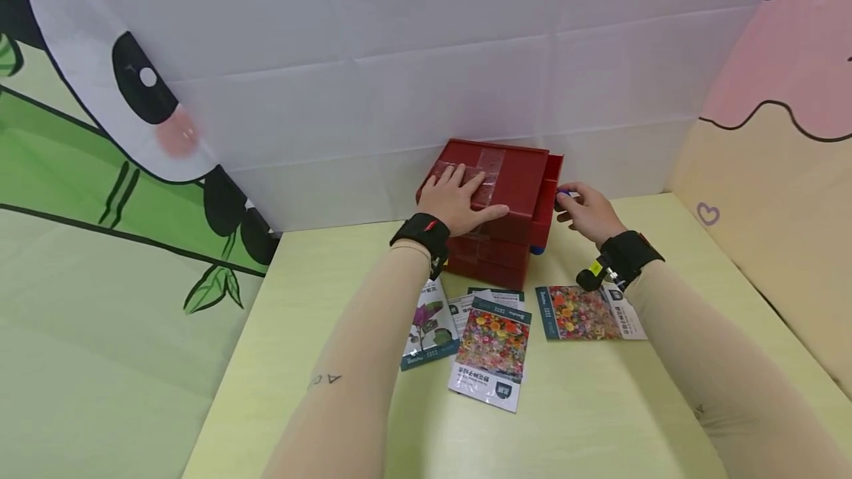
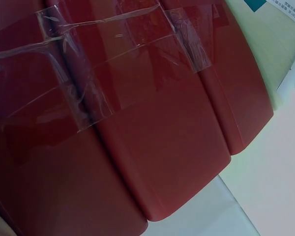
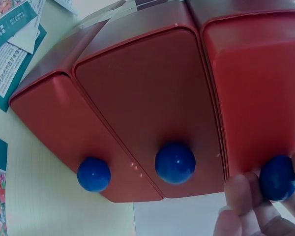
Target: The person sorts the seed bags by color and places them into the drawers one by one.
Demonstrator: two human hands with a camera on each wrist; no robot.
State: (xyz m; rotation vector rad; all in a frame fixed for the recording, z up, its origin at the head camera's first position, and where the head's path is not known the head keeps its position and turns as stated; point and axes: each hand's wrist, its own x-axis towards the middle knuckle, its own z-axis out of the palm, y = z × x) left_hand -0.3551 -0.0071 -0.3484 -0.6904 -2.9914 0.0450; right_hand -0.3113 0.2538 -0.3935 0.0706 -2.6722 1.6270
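Observation:
A dark red box of three stacked drawers [image 1: 492,261] stands against the back wall, with clear tape [image 2: 137,49] across it. My left hand [image 1: 455,202] rests on its top with the fingers spread. The top drawer [image 1: 549,187] sticks out a little on the right side. At that drawer's front, my right hand [image 1: 589,214] pinches a round blue knob [image 3: 279,178] between thumb and fingers. The two lower drawers look closed; their blue knobs, the middle one [image 3: 175,162] and the bottom one [image 3: 94,174], are untouched. What the top drawer holds cannot be seen.
In front of the box, several printed packets overlap, among them a flower packet [image 1: 492,350] and one with a purple bloom [image 1: 429,324]. Another flower packet [image 1: 586,313] lies below my right wrist. A cartoon-printed cloth wall [image 1: 399,94] rises behind the pale table [image 1: 319,301].

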